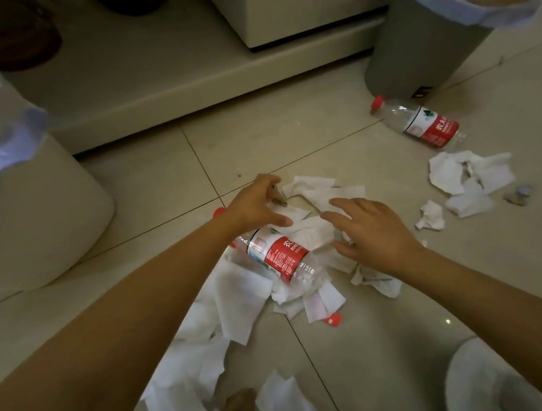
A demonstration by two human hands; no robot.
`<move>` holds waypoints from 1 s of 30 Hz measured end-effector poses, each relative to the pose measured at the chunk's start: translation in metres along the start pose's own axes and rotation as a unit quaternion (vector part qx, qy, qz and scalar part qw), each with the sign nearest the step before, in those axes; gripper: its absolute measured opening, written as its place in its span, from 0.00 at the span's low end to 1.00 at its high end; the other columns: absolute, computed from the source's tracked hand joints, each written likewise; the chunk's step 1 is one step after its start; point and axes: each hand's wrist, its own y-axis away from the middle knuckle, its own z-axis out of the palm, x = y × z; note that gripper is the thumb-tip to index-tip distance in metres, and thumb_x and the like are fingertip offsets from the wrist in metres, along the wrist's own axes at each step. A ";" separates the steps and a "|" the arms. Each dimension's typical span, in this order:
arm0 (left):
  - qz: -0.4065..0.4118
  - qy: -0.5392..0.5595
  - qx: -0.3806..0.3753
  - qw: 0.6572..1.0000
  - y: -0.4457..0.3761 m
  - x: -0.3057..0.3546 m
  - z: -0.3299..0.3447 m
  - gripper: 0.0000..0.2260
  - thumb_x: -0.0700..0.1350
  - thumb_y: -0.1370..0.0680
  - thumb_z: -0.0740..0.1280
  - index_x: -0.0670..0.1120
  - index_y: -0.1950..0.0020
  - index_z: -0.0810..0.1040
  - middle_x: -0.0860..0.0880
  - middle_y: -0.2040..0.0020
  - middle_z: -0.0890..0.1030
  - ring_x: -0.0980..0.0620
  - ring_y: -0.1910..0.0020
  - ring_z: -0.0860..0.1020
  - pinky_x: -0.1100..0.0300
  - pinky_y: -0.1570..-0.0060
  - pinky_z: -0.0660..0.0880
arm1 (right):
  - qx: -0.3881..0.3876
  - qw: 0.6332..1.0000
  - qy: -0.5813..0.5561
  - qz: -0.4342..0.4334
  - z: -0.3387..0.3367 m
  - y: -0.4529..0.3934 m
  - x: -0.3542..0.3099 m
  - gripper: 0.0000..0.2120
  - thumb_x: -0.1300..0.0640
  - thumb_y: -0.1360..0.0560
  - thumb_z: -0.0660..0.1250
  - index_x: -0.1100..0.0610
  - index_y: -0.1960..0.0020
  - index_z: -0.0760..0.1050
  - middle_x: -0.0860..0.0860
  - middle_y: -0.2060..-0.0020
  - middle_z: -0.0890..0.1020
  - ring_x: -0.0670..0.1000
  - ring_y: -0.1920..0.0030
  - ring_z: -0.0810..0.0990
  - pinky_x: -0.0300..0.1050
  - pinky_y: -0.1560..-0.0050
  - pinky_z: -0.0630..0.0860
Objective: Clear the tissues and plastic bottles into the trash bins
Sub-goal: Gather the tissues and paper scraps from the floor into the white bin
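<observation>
A clear plastic bottle (pixel 282 257) with a red label lies on its side on a heap of white tissues (pixel 325 196) on the tiled floor. My left hand (pixel 256 203) hovers over the tissues just beyond the bottle, fingers bent and spread, holding nothing that I can make out. My right hand (pixel 372 228) reaches over the tissues to the right of the bottle, fingers apart. A second bottle (pixel 421 122) lies by the grey bin (pixel 429 38) at the upper right. A white bin (pixel 29 214) stands at the left. More tissues lie at the right (pixel 471 181) and near me (pixel 192 364).
A raised pale step (pixel 151 94) runs behind the floor area, with a white cabinet (pixel 292 5) on it. A small red piece (pixel 333 320) lies below the heap, a brown crumpled scrap (pixel 237 409) near the bottom edge, and my knee (pixel 482 384) is at the lower right.
</observation>
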 end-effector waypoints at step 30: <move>0.069 -0.186 -0.040 0.979 -0.013 -0.008 0.028 0.25 0.59 0.30 0.70 0.53 0.36 0.73 0.54 0.43 0.78 0.53 0.48 0.77 0.57 0.52 0.74 | -0.142 0.970 -0.163 0.115 0.053 -0.070 0.010 0.45 0.41 0.32 0.72 0.44 0.24 0.50 0.53 0.26 0.58 0.58 0.30 0.60 0.55 0.41 0.70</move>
